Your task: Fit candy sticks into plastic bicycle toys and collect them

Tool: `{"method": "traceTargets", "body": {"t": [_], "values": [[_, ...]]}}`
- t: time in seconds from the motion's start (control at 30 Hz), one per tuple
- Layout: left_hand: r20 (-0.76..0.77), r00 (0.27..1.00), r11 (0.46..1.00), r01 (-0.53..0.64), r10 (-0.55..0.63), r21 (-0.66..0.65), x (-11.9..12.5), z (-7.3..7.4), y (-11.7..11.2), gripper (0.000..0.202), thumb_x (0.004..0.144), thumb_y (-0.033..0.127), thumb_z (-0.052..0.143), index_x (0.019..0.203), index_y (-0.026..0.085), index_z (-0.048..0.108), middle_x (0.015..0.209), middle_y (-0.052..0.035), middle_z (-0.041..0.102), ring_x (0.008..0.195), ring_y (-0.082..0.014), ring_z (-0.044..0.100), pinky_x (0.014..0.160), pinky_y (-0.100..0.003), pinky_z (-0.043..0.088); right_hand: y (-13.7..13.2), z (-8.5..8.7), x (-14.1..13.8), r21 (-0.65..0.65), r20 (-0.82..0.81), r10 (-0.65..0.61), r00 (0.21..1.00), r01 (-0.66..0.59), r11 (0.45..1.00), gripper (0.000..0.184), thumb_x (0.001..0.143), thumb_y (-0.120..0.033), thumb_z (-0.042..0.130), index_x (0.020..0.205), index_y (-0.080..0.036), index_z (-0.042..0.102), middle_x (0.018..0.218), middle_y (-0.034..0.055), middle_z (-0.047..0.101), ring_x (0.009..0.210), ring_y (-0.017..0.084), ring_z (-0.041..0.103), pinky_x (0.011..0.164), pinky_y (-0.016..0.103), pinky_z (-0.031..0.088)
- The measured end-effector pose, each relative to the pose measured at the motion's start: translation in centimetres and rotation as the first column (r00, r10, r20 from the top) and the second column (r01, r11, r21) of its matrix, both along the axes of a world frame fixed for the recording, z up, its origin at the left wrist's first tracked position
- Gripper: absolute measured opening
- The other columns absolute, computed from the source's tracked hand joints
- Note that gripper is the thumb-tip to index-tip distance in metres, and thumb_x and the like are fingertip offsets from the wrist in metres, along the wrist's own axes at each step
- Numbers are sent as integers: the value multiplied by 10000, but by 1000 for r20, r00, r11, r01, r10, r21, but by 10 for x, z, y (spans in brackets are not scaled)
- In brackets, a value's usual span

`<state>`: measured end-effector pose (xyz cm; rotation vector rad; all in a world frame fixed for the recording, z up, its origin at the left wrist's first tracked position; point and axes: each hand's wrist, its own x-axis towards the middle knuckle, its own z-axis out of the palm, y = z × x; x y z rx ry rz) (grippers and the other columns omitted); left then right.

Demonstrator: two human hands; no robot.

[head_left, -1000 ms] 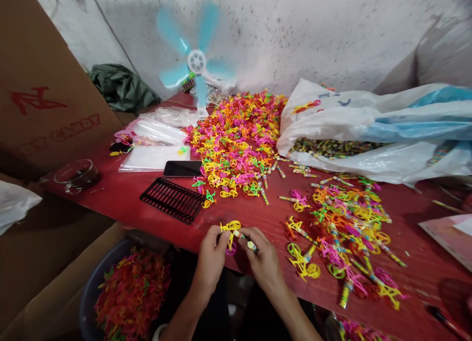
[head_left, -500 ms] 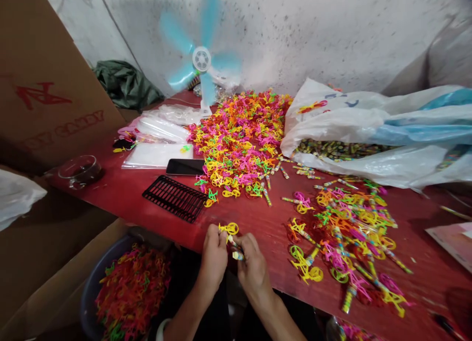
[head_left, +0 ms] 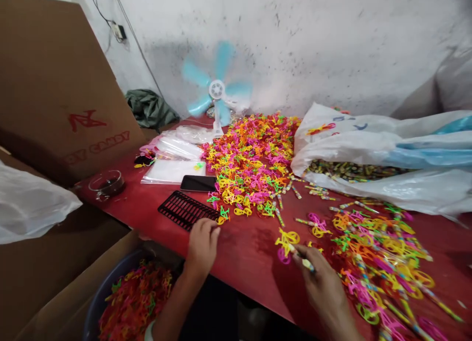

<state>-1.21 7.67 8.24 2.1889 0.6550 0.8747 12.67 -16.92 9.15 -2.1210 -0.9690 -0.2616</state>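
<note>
Toy (head_left: pixel 284 241) (yellow) in right hand (head_left: pixel 321 277)

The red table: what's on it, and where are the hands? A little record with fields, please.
Left hand: beside the black rack; contact unclear
Right hand: holding patterned tubes, a yellow toy bike at one end
Middle: large heap of colourful toys
Right side: white bag of more tubes; smaller toy pile
Left side: phone
Back: fan, blue blades blurred

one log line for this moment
right hand: holds patterned sticks with yellow toy bicycle | left hand: by black rack, contact unclear
</note>
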Motion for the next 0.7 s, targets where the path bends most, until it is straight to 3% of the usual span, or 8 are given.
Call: {"method": "traceTargets", "body": {"t": [0.1, 0.17, 0.27, 0.33, 0.37, 0.43, 0.53, 0.7], "values": [[-88, 985, 976, -134, 151, 174, -4, -21, 25, 354, 797, 328, 535, 1035, 81, 621, 1173, -242, 573, 1118, -383, 497, 947, -552, 368, -25, 13, 29, -36, 196, -95, 976, 104, 994, 226, 852, -293, 437, 968, -204, 610, 880, 83, 664, 813, 247, 633, 723, 369, 499], [-188, 960, 922, -126, 206, 367, -9, -34, 28, 382, 790, 303, 562, 1083, 64, 612, 1198, -246, 572, 1122, -389, 504, 943, -551, 378, -41, 21, 44, -71, 352, -221, 909, 261, 963, 267, 827, -289, 412, 954, -183, 622, 880, 115, 658, 802, 285, 616, 743, 433, 481], [-235, 942, 828, -71, 239, 556, -19, -42, 21, 329, 820, 237, 517, 1095, 84, 615, 1171, -204, 606, 1098, -344, 535, 940, -499, 401, -55, 28, 57, -127, 493, -441, 750, 564, 816, 350, 794, -262, 376, 997, -169, 646, 977, 168, 637, 863, 355, 569, 758, 530, 429], [-193, 951, 784, -75, 242, 617, -24, -41, 18, 291, 842, 232, 476, 1054, 101, 627, 1118, -187, 632, 1058, -324, 559, 914, -479, 421, -58, 31, 58, -140, 507, -521, 686, 662, 736, 398, 787, -252, 369, 1064, -156, 639, 1055, 193, 613, 921, 387, 537, 756, 562, 407], [-159, 960, 768, -80, 231, 635, -25, -39, 18, 279, 856, 239, 456, 1031, 105, 628, 1085, -182, 644, 1028, -315, 572, 897, -470, 432, -58, 33, 57, -131, 497, -532, 686, 665, 736, 410, 787, -250, 370, 1084, -142, 631, 1061, 202, 609, 934, 388, 531, 760, 561, 407], [-85, 978, 750, -88, 190, 656, -27, -32, 24, 277, 890, 257, 419, 1002, 101, 618, 1019, -173, 660, 970, -293, 592, 866, -444, 451, -53, 37, 55, -79, 437, -517, 736, 604, 793, 411, 800, -258, 370, 1096, -115, 617, 1028, 204, 618, 938, 360, 542, 786, 530, 421], [-12, 990, 742, -100, 144, 663, -28, -18, 39, 307, 931, 277, 367, 988, 89, 602, 983, -165, 668, 942, -279, 601, 866, -433, 457, -40, 45, 52, 49, 221, -488, 845, 490, 870, 370, 851, -376, 398, 1028, -145, 626, 951, 153, 650, 869, 282, 586, 769, 410, 456], [43, 955, 786, -265, 292, 559, -41, 26, 60, 405, 944, 336, 289, 1028, 84, 595, 947, -144, 673, 867, -263, 622, 774, -401, 505, -10, 42, 46, -9, -152, -337, 929, 340, 940, 445, 823, -598, 453, 822, -183, 616, 689, 49, 631, 605, 200, 557, 559, 279, 409]]}}
